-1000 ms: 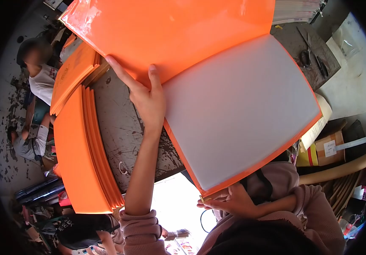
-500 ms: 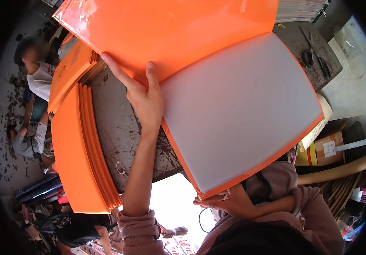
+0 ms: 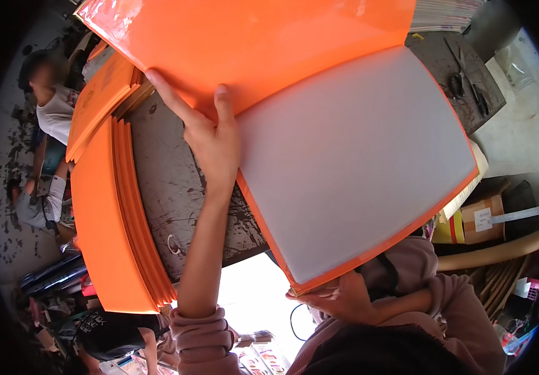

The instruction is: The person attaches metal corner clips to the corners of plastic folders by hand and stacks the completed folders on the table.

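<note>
An orange book cover (image 3: 263, 50) lies opened out across the middle of the view. Its upper flap is glossy orange; the lower panel (image 3: 357, 169) is plain white with a narrow orange border. My left hand (image 3: 213, 144) holds the left edge of the upper flap near the fold, thumb on the inner face and index finger stretched along the edge; its other fingers are hidden. At the bottom corner, my right hand (image 3: 344, 300) grips the border from below, its fingers partly covered by the panel.
Orange covers (image 3: 107, 219) are stacked at left on a scratched grey table (image 3: 169, 169). Scissors (image 3: 463, 75) lie at the upper right, near a pile of sheets (image 3: 441, 15). A cardboard box (image 3: 482, 219) stands at right. Other people (image 3: 54, 112) sit at far left and lower left.
The view has shifted slightly, and the stacked covers appear a little farther left. Both hands keep their hold on the book cover, which stays opened out.
</note>
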`<state>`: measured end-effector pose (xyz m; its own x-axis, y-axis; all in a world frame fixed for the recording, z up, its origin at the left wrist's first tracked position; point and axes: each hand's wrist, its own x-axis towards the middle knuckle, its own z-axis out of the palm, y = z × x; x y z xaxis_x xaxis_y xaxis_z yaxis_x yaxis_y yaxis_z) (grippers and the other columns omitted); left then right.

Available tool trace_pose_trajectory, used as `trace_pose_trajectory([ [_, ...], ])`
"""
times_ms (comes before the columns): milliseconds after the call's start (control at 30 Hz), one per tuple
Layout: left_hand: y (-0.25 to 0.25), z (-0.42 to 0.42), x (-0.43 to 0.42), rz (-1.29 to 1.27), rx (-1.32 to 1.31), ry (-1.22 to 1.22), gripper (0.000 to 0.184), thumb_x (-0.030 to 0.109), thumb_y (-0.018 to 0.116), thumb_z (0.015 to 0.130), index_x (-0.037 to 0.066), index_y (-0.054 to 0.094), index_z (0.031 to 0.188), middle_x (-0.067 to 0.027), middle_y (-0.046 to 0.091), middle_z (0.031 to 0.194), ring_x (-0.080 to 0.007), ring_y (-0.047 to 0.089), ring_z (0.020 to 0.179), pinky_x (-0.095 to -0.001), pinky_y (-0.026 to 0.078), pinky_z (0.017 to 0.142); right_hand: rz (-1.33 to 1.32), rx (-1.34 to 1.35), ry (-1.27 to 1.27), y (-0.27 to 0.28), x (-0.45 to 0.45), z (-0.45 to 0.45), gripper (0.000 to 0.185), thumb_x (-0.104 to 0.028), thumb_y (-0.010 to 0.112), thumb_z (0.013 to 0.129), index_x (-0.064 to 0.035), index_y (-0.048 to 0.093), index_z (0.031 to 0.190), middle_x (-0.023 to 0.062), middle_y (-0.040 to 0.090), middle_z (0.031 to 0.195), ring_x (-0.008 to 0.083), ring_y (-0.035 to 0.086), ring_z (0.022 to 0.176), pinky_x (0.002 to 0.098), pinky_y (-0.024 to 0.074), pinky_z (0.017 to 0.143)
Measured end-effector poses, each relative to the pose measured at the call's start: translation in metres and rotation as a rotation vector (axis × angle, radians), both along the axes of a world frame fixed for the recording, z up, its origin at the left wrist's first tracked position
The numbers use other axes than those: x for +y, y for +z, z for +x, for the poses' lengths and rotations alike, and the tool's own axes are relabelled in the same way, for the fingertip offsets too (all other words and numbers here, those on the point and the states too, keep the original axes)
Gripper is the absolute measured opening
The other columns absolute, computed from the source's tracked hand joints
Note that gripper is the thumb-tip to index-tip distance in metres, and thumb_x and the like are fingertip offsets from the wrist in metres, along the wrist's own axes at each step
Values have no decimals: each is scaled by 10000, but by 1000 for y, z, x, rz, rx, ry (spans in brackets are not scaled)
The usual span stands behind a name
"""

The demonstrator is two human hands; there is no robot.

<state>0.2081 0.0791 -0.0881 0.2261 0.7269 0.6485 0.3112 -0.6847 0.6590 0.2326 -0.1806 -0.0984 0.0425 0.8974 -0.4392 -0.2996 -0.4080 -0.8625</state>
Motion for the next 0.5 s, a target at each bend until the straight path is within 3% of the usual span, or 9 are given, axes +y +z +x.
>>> trace_pose_trajectory([
  [133, 1, 0, -2, -14, -4, -6, 807, 127, 498, 907, 162, -112, 1434, -198, 268, 1443, -141, 504, 571, -272, 430, 548, -18, 32, -14, -7, -2, -2, 321, -11, 662, 792, 69, 532, 1074, 162, 627, 1036, 241, 637, 947, 354, 513, 872],
  [200, 2, 0, -2, -18, -3, -4, 807, 128, 497, 907, 162, -113, 1434, -201, 271, 1441, -139, 500, 571, -272, 429, 549, -42, 181, -89, -9, -3, -3, 335, -21, 667, 790, 66, 529, 1082, 160, 626, 1035, 241, 635, 951, 353, 516, 869],
  [333, 3, 0, -3, -32, -4, -6, 807, 128, 496, 908, 161, -116, 1433, -206, 277, 1436, -135, 491, 570, -272, 428, 549, -53, 128, -52, -10, 0, -2, 359, -29, 673, 788, 62, 518, 1098, 162, 624, 1033, 248, 631, 962, 357, 516, 871],
  [500, 4, 2, -4, -67, 9, 4, 808, 128, 495, 908, 160, -119, 1433, -212, 285, 1430, -130, 480, 570, -272, 427, 550, -41, 245, -121, -9, 5, -2, 375, -57, 683, 785, 41, 492, 1093, 160, 609, 1045, 240, 622, 987, 359, 518, 872],
])
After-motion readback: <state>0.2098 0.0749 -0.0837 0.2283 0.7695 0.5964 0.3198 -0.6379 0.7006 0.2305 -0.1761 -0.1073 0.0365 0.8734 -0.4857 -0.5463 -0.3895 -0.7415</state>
